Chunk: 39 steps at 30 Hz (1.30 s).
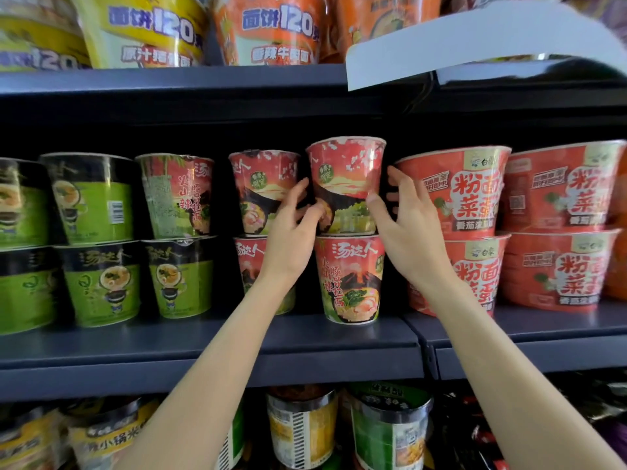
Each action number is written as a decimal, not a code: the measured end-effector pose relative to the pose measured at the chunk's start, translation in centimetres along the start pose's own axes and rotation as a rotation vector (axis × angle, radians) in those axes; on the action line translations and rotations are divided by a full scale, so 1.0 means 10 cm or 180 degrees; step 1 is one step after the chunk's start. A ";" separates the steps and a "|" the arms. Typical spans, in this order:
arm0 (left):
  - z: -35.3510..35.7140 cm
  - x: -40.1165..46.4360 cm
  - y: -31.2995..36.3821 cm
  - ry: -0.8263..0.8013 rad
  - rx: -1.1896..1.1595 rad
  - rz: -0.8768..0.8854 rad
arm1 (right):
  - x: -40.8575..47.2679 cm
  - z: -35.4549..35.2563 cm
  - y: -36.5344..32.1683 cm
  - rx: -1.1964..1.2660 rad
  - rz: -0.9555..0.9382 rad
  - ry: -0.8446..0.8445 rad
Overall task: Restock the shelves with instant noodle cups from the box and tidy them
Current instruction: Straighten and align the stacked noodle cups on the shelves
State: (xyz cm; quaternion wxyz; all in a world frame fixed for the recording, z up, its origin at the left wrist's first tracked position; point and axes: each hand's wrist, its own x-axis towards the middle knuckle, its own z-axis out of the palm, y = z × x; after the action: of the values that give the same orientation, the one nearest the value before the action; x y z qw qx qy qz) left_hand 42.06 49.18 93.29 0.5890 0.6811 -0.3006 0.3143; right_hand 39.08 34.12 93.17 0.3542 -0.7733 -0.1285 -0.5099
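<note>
Both hands settled a red noodle cup onto the stack on the middle shelf.

The left hand (291, 228) and right hand (407, 225) each had a grip with fingers curled round the sides of the upper red cup (346, 178), which stood on the lower red cup (351, 279) on the shelf (203, 340). The step looked like tidying; next probably called for turning its label forward and releasing.

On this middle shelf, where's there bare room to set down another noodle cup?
Bare shelf front runs along before the green cups. A narrow dark gap separates the lower red cup from the red bowls. Elsewhere stacks crowd together; both hands hold the upper red cup.
</note>
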 end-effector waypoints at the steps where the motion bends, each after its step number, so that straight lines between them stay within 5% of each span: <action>1: 0.02 0.01 0.02 -0.0077 -0.0023 -0.0094 | -0.03 0.02 -0.03 -0.0118 -0.0151 0.0162; 9: -0.03 -0.07 -0.01 0.0179 -0.0112 0.0256 | 0.07 0.06 0.01 0.0439 0.0580 -0.0722; 15: 0.05 0.00 -0.04 -0.0168 0.0289 -0.0140 | 0.05 0.05 0.09 0.0037 0.0459 -0.0537; 29: 0.00 -0.14 -0.15 -0.0113 0.0722 0.0017 | -0.05 -0.01 0.13 0.0686 0.0492 -0.0680; 39: -0.07 -0.09 -0.27 -0.0188 0.0286 -0.0163 | -0.09 0.01 0.13 0.0604 0.0425 -0.0631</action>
State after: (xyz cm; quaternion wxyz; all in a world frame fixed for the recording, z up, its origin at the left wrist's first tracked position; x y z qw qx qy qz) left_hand 43.55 50.22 90.98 0.5566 0.7234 -0.2858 0.2920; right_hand 39.40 33.42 91.80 0.4444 -0.7897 -0.1586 -0.3920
